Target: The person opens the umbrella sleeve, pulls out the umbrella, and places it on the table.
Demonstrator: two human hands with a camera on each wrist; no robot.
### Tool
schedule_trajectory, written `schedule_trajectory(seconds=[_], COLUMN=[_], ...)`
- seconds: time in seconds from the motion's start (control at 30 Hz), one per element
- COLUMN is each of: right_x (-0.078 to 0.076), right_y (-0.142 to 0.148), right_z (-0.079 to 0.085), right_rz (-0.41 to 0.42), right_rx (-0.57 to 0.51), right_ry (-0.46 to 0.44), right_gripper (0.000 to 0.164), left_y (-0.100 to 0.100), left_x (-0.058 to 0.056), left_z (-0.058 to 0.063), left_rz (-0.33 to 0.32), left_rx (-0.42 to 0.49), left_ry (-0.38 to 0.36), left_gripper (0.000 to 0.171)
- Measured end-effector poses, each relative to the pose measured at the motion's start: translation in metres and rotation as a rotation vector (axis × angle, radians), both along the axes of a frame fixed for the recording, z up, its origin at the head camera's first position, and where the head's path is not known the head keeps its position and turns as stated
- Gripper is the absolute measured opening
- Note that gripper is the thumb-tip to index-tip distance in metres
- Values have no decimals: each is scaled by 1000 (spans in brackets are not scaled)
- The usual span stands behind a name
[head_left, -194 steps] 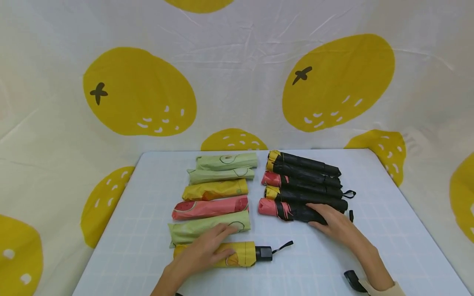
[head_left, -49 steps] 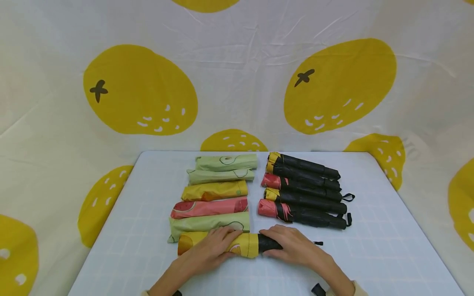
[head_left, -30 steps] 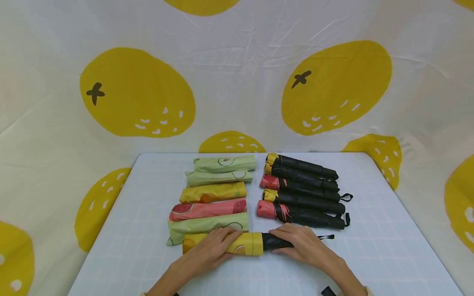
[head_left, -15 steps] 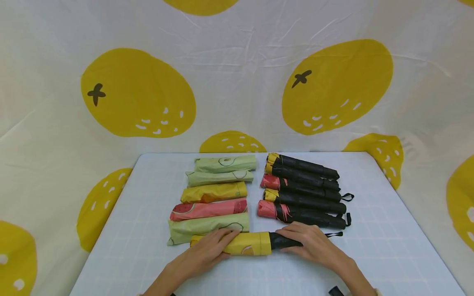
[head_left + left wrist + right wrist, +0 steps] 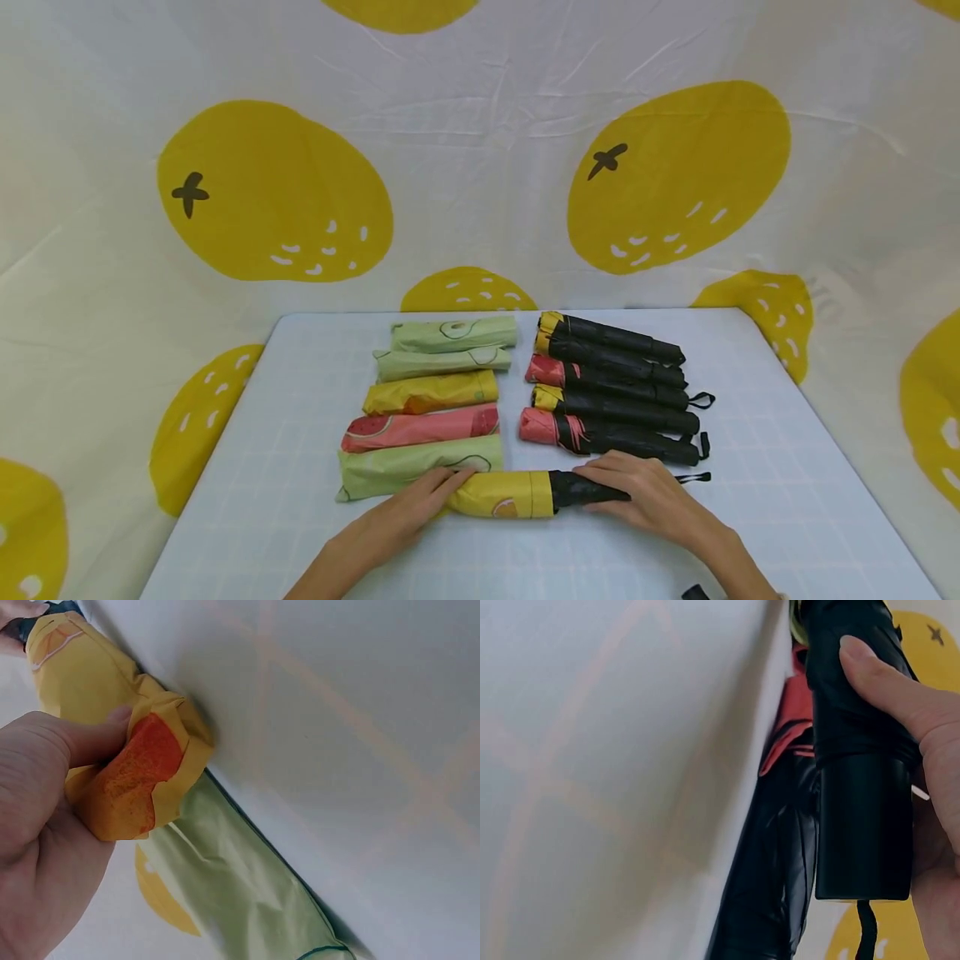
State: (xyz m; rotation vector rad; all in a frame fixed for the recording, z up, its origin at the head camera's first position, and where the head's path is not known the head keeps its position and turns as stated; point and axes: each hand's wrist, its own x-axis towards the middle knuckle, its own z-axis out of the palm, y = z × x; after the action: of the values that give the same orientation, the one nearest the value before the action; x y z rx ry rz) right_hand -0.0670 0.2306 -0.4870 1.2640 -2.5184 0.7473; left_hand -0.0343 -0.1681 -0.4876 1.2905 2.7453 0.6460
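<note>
A yellow umbrella sleeve point(image 5: 517, 493) printed with fruit lies at the front of the table, a folded black umbrella point(image 5: 573, 488) sticking out of its right end. My left hand point(image 5: 408, 510) grips the sleeve's left end. Seen from the left wrist, that end of the sleeve point(image 5: 142, 772) is crumpled, with the thumb across it. On the right, my right hand point(image 5: 647, 493) grips the umbrella beside its handle. The right wrist view shows the black handle point(image 5: 864, 825) below the thumb, with a wrist strap point(image 5: 867, 926) hanging from it. The umbrella's other end is hidden inside the sleeve.
Behind the left hand lies a column of flat sleeves: a green one point(image 5: 420, 467), a red one point(image 5: 427, 427), a yellow one point(image 5: 435, 393) and two more green. Several folded black umbrellas point(image 5: 630, 437) lie side by side at right on the white table point(image 5: 285, 433).
My right hand has left the umbrella row and drawn this umbrella rightward, so more black shows. The sleeve has shifted right too, and my left hand now sits at its left end.
</note>
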Motion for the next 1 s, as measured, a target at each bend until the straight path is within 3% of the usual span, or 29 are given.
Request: schedule_trajectory(seconds=[0.27, 0.37, 0.6, 0.77, 0.87, 1.0], right_x=[2, 2, 4, 6, 8, 14], right_y=[14, 20, 30, 39, 46, 55], right_z=[-1, -2, -6, -5, -5, -5], right_rz=[-41, -68, -103, -133, -160, -224], right_rx=[-11, -19, -17, -13, -3, 21], right_ry=[-10, 0, 6, 16, 14, -2], right_gripper=[44, 46, 50, 53, 53, 53], left_y=[-12, -16, -21, -26, -31, -38], left_x=[5, 5, 6, 8, 11, 12], left_z=[-1, -1, 3, 5, 6, 6], left_rz=[71, 73, 79, 90, 102, 105], left_rx=[-56, -35, -52, -66, -72, -56], left_ry=[42, 61, 27, 58, 74, 149], left_gripper=[83, 86, 75, 80, 74, 47])
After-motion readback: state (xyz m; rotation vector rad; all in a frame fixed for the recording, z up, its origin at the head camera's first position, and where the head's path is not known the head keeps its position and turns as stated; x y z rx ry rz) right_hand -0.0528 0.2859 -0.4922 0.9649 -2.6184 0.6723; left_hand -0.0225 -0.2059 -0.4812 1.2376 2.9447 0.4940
